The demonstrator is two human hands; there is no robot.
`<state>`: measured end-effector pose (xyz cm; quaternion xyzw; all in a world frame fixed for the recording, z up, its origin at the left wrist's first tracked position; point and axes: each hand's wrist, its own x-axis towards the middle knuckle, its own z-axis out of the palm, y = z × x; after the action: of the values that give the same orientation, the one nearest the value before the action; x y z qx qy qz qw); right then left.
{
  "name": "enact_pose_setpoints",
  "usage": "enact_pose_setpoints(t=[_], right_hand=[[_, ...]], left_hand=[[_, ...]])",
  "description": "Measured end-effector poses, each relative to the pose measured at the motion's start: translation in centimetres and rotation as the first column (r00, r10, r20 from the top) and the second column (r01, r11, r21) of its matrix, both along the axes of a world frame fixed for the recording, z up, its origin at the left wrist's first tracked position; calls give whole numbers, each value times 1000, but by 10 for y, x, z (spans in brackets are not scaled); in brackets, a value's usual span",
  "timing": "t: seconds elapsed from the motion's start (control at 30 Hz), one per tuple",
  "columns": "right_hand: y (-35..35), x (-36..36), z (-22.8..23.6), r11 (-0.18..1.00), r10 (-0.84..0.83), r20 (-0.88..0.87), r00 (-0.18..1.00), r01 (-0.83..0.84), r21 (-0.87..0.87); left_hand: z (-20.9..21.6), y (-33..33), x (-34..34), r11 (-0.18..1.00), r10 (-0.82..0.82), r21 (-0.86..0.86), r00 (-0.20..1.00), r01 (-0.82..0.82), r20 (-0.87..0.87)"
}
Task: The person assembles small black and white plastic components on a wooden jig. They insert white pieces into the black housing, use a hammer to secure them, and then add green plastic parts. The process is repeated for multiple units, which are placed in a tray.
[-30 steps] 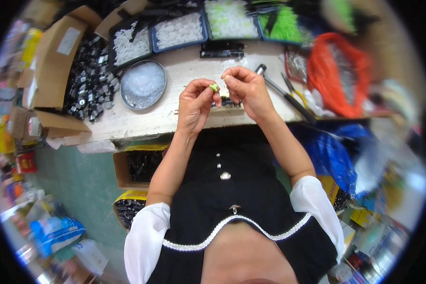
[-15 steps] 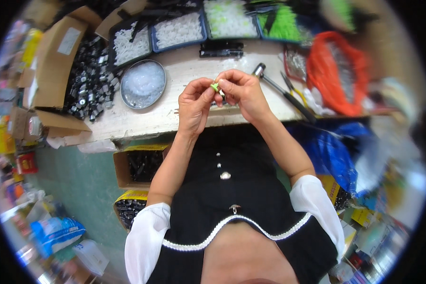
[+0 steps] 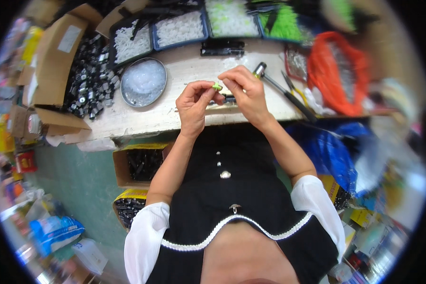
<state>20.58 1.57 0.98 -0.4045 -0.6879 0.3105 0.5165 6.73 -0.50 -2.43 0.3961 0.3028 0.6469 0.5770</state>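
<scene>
A small bright green plastic piece (image 3: 217, 86) is pinched between the thumb and forefinger of my left hand (image 3: 192, 105). Just to its right is my right hand (image 3: 251, 97), its thumb and forefinger closed together a little apart from the green piece. Whatever those right fingertips may hold is too small to make out. Below the fingers, near the front edge of the bench (image 3: 184, 57), lies a dark narrow object (image 3: 228, 100), partly covered by my hands.
Left stands a round metal dish (image 3: 161, 90) of whitish translucent material, beside a heap of black and silver parts (image 3: 91, 78). Trays of white pieces (image 3: 179, 29) and green pieces (image 3: 283, 26) line the back. A hammer (image 3: 288, 96), pliers (image 3: 293, 87) and red bag (image 3: 317, 66) lie right.
My right fingers have come off the green piece and shifted slightly up and right. My left hand still holds it, nearly in the same place.
</scene>
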Motion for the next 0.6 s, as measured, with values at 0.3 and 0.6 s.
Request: enact_pose_setpoints(t=[0.3,0.6], right_hand=[[-10,7,2,993,-29,178,984,7,121],[-2,25,-28,968,21,603,798,-166,186]], left_hand=[[-5,3,-1,999,34,47,977,-25,-209],[-29,0,-23,918,375,390,492,-76,-786]])
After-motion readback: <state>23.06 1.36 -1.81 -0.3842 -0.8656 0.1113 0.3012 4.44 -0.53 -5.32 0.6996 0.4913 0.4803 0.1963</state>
